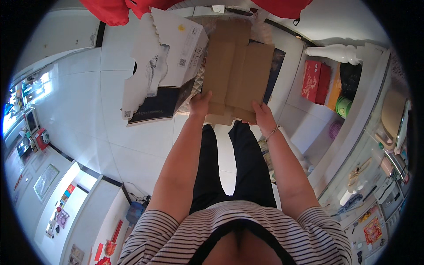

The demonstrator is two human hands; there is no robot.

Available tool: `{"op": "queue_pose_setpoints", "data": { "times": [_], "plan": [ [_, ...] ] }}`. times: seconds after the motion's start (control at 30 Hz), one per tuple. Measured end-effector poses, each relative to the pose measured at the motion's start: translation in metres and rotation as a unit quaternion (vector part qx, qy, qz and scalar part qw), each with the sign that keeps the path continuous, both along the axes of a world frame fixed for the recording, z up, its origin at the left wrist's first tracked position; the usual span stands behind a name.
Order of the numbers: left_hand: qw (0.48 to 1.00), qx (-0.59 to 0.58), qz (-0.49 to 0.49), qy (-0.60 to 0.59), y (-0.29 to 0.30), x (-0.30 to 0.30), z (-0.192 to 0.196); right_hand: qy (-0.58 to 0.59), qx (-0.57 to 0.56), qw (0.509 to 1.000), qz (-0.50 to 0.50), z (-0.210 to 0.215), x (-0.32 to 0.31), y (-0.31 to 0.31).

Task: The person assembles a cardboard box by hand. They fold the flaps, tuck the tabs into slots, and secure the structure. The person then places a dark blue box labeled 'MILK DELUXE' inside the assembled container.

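White floor tiles (141, 139) carry an opened white-and-navy carton (179, 46).

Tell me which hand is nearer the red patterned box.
Right. The right hand holds the brown cardboard, left of the red patterned box; the left hand, at the cardboard's left edge, is farther left.

A brown, roughly rectangular cardboard sheet (238, 70), creased lengthwise into panels, extends through the upper centre of the view, its lower edge uneven and stepped.
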State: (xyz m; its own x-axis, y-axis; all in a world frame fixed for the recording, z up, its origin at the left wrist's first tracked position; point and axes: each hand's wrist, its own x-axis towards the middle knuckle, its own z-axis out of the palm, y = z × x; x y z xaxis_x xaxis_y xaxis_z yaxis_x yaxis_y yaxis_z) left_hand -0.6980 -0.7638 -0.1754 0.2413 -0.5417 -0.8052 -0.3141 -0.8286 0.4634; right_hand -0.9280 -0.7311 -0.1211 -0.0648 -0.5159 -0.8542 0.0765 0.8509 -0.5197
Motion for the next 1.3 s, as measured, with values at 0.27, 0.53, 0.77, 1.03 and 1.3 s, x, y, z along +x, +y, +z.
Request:
{"op": "queue_pose_setpoints", "data": {
  "times": [0.27,0.53,0.77,1.03,1.3],
  "plan": [
    [0.924,0.050,-0.286,-0.251,-0.011,-0.003,0.008,0.330,0.022,0.887,0.322,-0.054,0.003,-0.001],
    [0.920,-0.181,-0.319,-0.142,0.019,0.017,0.130,0.256,-0.021,0.921,0.293,-0.040,-0.019,0.014],
    [0.765,-0.516,-0.201,-0.330,-0.023,0.029,0.276,0.297,-0.104,0.908,0.278,0.005,-0.030,0.029],
    [0.915,-0.182,-0.247,-0.261,-0.046,0.031,0.287,0.081,-0.136,0.971,0.179,0.077,0.021,0.022],
    [0.920,-0.245,-0.229,-0.204,-0.024,0.021,0.275,0.003,-0.149,0.972,0.183,0.098,0.049,0.019]
  ]
}}
